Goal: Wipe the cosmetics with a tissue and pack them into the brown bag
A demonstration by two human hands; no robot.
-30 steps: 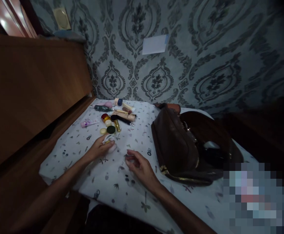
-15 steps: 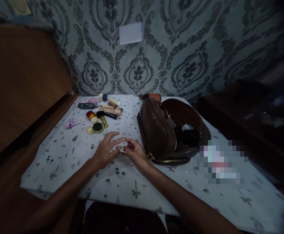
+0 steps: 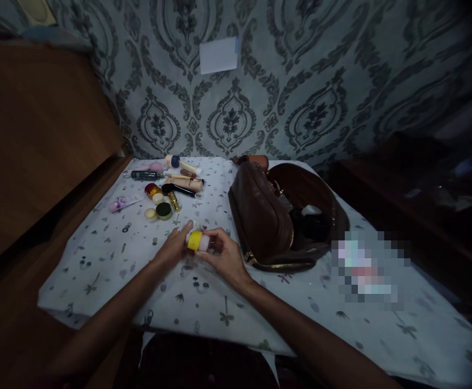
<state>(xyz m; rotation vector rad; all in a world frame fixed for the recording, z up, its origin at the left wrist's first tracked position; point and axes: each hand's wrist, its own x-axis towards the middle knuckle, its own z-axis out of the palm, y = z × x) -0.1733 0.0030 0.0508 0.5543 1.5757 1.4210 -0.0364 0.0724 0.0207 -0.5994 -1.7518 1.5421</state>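
Fingers of left hand point(image 3: 174, 244) and right hand point(image 3: 230, 260) part-closed, holding yellow-banded container point(image 3: 195, 241) between them, left of brown bag point(image 3: 258, 216). Half-second ago left fingers spread; container now steadied two-handed.

There are 2 hands point(image 3: 230, 260); 1 yellow-banded container point(image 3: 195, 240); 1 brown bag point(image 3: 260, 219).

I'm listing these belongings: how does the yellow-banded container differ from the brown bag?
The container is pale with a yellow band; the bag is dark brown. The container is much smaller than the bag. The container is held by the left hand and right hand, while the bag rests on the tablecloth.
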